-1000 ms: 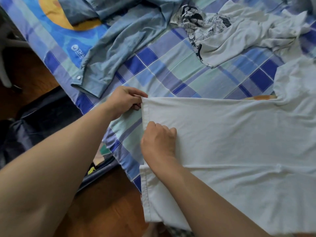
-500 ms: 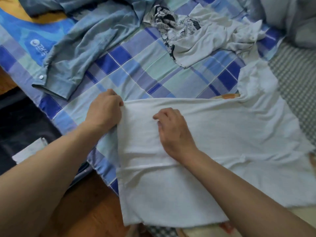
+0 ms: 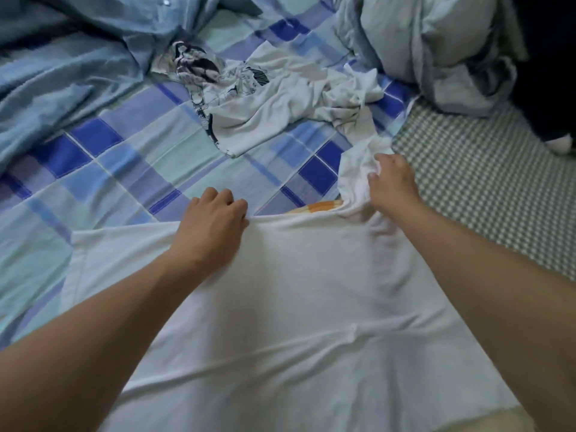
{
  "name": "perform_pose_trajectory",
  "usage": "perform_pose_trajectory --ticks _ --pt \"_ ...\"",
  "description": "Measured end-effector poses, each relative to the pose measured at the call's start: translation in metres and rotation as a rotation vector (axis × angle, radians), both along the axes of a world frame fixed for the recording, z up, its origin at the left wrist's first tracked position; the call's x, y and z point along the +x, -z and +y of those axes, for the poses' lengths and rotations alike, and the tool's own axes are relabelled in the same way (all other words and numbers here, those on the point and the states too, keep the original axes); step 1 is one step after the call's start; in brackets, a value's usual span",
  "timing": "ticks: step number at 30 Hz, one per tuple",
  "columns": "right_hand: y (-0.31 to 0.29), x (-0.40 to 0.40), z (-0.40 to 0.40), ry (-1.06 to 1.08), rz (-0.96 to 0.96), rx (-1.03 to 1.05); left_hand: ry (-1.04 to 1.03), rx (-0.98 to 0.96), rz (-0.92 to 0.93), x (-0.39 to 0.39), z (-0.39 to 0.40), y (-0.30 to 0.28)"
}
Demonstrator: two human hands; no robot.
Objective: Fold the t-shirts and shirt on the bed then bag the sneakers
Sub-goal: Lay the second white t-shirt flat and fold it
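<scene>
While the plain white cotton t-shirt (image 3: 296, 307) lies flat on the checked blue bedsheet (image 3: 124, 169), the left hand (image 3: 215, 219) pinches its far edge with curled fingers; the right hand (image 3: 392, 182) grips the bunched sleeve, which should be drawn taut before folding.

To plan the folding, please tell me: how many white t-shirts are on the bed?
2. The plain white t-shirt lies spread nearest, under both hands; the printed white t-shirt lies crumpled beyond it. More may be hidden.
</scene>
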State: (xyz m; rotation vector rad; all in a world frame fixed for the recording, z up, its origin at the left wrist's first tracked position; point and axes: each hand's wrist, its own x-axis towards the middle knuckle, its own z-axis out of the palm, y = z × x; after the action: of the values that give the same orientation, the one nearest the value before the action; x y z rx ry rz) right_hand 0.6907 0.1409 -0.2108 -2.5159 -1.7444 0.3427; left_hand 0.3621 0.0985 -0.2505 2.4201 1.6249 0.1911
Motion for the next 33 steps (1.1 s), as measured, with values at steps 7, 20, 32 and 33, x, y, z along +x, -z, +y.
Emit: perform_pose_trajectory --ticks 7,20,32,33 --pt "0.010 0.072 0.041 0.227 0.299 -0.074 -0.307 -0.071 0.139 0.046 -0.004 -0.014" --pt "0.040 0.098 0.056 0.173 0.538 -0.072 0.120 -0.439 0.031 0.215 0.098 -0.029" --pt "0.029 0.089 0.072 -0.021 0.684 0.294 -0.525 -0.863 -0.864 0.143 0.093 -0.002" --pt "0.028 0.086 0.076 -0.052 0.688 0.275 -0.540 -0.880 -0.916 0.145 0.090 0.000"
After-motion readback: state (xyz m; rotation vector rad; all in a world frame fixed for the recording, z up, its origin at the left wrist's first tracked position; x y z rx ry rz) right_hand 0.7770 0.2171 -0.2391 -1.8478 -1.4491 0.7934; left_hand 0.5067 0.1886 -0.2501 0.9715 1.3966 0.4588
